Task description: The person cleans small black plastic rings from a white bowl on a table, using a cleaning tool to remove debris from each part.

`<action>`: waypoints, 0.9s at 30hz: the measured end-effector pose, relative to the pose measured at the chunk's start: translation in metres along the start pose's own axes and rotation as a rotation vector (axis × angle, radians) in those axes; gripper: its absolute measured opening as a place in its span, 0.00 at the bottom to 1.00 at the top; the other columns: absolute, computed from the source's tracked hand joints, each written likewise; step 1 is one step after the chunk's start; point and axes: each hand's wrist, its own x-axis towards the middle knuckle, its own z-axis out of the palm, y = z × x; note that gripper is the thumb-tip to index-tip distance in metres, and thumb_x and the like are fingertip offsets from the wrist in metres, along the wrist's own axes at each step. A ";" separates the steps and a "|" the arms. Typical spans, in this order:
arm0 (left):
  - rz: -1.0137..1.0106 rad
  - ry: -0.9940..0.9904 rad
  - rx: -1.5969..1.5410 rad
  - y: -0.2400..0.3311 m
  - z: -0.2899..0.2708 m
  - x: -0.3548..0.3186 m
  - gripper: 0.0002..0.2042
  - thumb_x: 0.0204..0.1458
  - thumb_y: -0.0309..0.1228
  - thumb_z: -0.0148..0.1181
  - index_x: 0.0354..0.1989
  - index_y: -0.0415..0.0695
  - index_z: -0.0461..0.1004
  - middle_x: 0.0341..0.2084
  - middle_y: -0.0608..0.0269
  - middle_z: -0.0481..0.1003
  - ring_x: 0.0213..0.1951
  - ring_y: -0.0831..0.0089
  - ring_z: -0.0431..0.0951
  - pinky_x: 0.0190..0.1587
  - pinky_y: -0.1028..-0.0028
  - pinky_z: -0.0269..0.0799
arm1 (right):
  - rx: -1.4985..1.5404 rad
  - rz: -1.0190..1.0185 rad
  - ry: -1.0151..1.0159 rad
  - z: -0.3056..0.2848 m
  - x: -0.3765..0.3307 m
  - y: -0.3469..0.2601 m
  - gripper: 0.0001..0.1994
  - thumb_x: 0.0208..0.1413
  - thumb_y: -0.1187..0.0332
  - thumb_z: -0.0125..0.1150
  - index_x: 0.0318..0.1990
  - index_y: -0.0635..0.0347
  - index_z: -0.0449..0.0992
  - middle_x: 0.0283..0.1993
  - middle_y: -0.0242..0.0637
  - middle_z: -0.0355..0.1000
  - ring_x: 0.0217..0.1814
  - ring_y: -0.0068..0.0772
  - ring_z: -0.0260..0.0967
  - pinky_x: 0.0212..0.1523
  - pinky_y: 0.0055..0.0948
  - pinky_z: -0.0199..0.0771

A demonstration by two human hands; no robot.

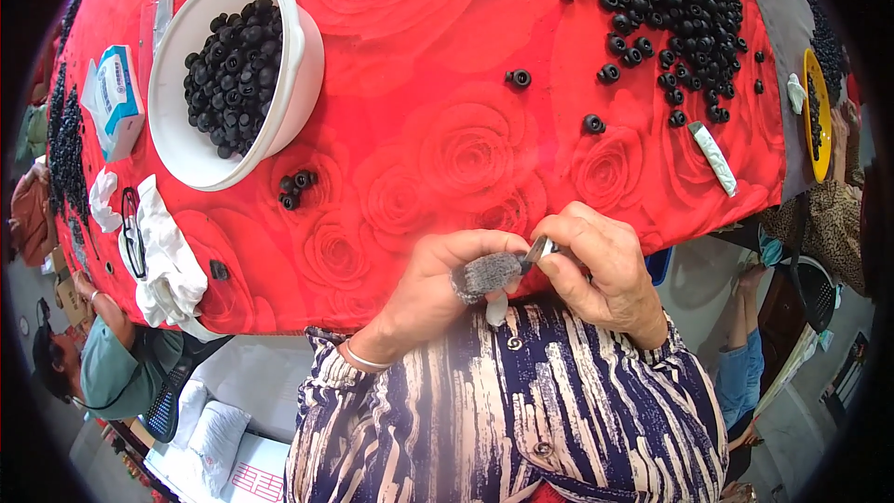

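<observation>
Close to my body at the table's near edge, my left hand point(419, 284) is closed, with a grey knitted cover point(489, 275) on one finger and a white cover point(496, 309) on another. Its fingertips pinch a small black part point(527, 264), mostly hidden by the fingers. My right hand point(601, 270) grips a small metal blade point(536, 249) against that part; most of the tool is hidden in the fingers. On the red rose-patterned cloth point(400, 112), a white basin point(303, 65) holds many round black parts point(237, 74).
A heap of black ring-like parts point(680, 0) spreads at the far right, with a wrapped white strip point(713, 160) nearby. Left lie a tissue pack point(116, 98), white cloth point(168, 265) and glasses point(133, 233). People sit at both sides; a yellow tray point(819, 158) is far right.
</observation>
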 end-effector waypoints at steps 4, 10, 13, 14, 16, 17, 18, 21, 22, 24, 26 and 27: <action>-0.015 0.009 -0.017 0.001 0.001 0.000 0.11 0.56 0.29 0.54 0.45 0.37 0.72 0.27 0.64 0.74 0.24 0.80 0.75 0.28 0.81 0.71 | 0.002 -0.011 0.015 0.000 0.001 0.000 0.11 0.44 0.78 0.61 0.37 0.65 0.70 0.25 0.40 0.64 0.24 0.39 0.65 0.23 0.33 0.65; -0.004 0.009 -0.001 0.001 0.001 0.000 0.11 0.56 0.28 0.54 0.45 0.37 0.72 0.26 0.65 0.74 0.23 0.80 0.74 0.27 0.81 0.70 | -0.003 -0.014 0.013 0.000 0.001 0.001 0.11 0.43 0.78 0.61 0.36 0.66 0.70 0.25 0.40 0.64 0.24 0.38 0.66 0.23 0.32 0.65; -0.001 -0.008 0.008 0.000 0.001 0.000 0.11 0.56 0.28 0.54 0.45 0.37 0.73 0.25 0.66 0.74 0.23 0.81 0.74 0.27 0.82 0.70 | -0.004 -0.010 0.002 -0.001 0.001 -0.001 0.11 0.43 0.78 0.62 0.36 0.66 0.71 0.25 0.40 0.64 0.24 0.38 0.65 0.23 0.32 0.65; -0.007 -0.002 0.020 0.000 0.001 0.000 0.11 0.56 0.28 0.54 0.45 0.38 0.73 0.25 0.66 0.74 0.23 0.81 0.74 0.27 0.82 0.69 | 0.004 -0.017 -0.001 -0.001 0.002 0.000 0.11 0.43 0.78 0.63 0.35 0.66 0.71 0.25 0.39 0.64 0.23 0.38 0.65 0.22 0.32 0.65; -0.014 0.006 0.032 -0.001 0.000 0.000 0.11 0.56 0.27 0.54 0.45 0.38 0.73 0.25 0.67 0.74 0.23 0.81 0.74 0.27 0.82 0.69 | 0.014 -0.024 -0.005 -0.001 0.002 0.001 0.11 0.42 0.78 0.63 0.35 0.66 0.71 0.24 0.39 0.64 0.23 0.38 0.65 0.22 0.32 0.65; -0.006 0.004 0.058 -0.001 -0.001 0.000 0.10 0.56 0.27 0.54 0.45 0.38 0.73 0.25 0.67 0.74 0.24 0.81 0.74 0.27 0.82 0.68 | 0.015 -0.036 -0.008 -0.001 0.002 0.002 0.11 0.42 0.78 0.63 0.35 0.66 0.71 0.24 0.39 0.64 0.23 0.38 0.65 0.22 0.32 0.65; 0.001 0.002 0.083 -0.001 -0.001 0.000 0.10 0.55 0.27 0.54 0.45 0.39 0.74 0.25 0.67 0.74 0.24 0.81 0.74 0.26 0.83 0.68 | 0.016 -0.049 -0.011 -0.001 0.002 0.004 0.11 0.42 0.78 0.64 0.34 0.66 0.71 0.24 0.39 0.64 0.23 0.38 0.65 0.21 0.32 0.65; -0.036 0.004 0.060 0.001 0.001 -0.001 0.10 0.55 0.26 0.53 0.44 0.39 0.74 0.25 0.68 0.74 0.24 0.82 0.74 0.26 0.83 0.68 | 0.008 -0.106 -0.018 -0.003 0.003 0.007 0.11 0.42 0.77 0.64 0.34 0.67 0.71 0.24 0.39 0.65 0.23 0.37 0.65 0.21 0.32 0.65; -0.037 0.005 0.060 0.002 0.001 -0.001 0.10 0.55 0.26 0.53 0.44 0.39 0.74 0.25 0.68 0.74 0.24 0.82 0.74 0.26 0.83 0.68 | 0.009 -0.105 -0.018 -0.002 0.003 0.008 0.11 0.42 0.77 0.64 0.34 0.67 0.71 0.24 0.39 0.65 0.23 0.37 0.65 0.21 0.32 0.65; -0.049 -0.003 0.058 0.002 0.000 0.000 0.10 0.55 0.26 0.53 0.44 0.39 0.74 0.26 0.68 0.74 0.24 0.83 0.74 0.26 0.83 0.68 | 0.015 -0.124 -0.027 -0.003 0.003 0.009 0.10 0.42 0.77 0.64 0.33 0.67 0.71 0.24 0.39 0.65 0.23 0.37 0.66 0.21 0.32 0.65; -0.051 0.002 0.039 0.003 0.001 -0.002 0.10 0.55 0.25 0.53 0.44 0.39 0.74 0.26 0.68 0.74 0.24 0.84 0.73 0.26 0.84 0.67 | 0.027 -0.125 -0.060 -0.005 0.007 0.008 0.10 0.42 0.75 0.64 0.33 0.67 0.72 0.24 0.39 0.65 0.23 0.36 0.66 0.21 0.32 0.65; -0.051 0.004 0.020 0.004 0.002 -0.003 0.10 0.55 0.24 0.52 0.44 0.39 0.74 0.26 0.68 0.74 0.24 0.84 0.73 0.26 0.84 0.67 | 0.036 -0.126 -0.092 -0.006 0.009 0.007 0.10 0.42 0.74 0.64 0.33 0.66 0.72 0.24 0.38 0.65 0.23 0.36 0.66 0.21 0.32 0.65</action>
